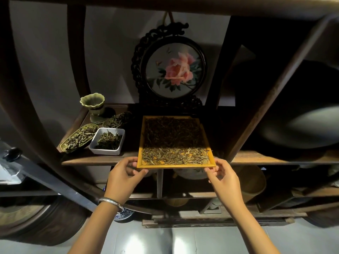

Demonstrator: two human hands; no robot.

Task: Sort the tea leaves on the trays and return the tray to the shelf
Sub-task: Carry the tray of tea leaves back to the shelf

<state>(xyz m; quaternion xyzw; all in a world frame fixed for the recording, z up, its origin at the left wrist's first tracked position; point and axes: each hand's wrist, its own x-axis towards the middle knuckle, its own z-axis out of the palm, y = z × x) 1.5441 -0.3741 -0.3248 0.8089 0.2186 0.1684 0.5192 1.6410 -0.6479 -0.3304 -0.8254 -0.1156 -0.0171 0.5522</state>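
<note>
Your left hand pinches near-left corner of yellow rectangular wooden tray; your right hand pinches near-right corner, fingers curled. Tray rests on dark wooden shelf, near edge overhanging. Dried tea leaves fill tray: dark far, pale green near. White square dish sits to tray's left.

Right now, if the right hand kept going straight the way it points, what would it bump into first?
The right hand already pinches the near right corner of the tray. Pushed on, the tray would probably slide back until it meets the base of the round flower screen; depth is hard to judge.
</note>
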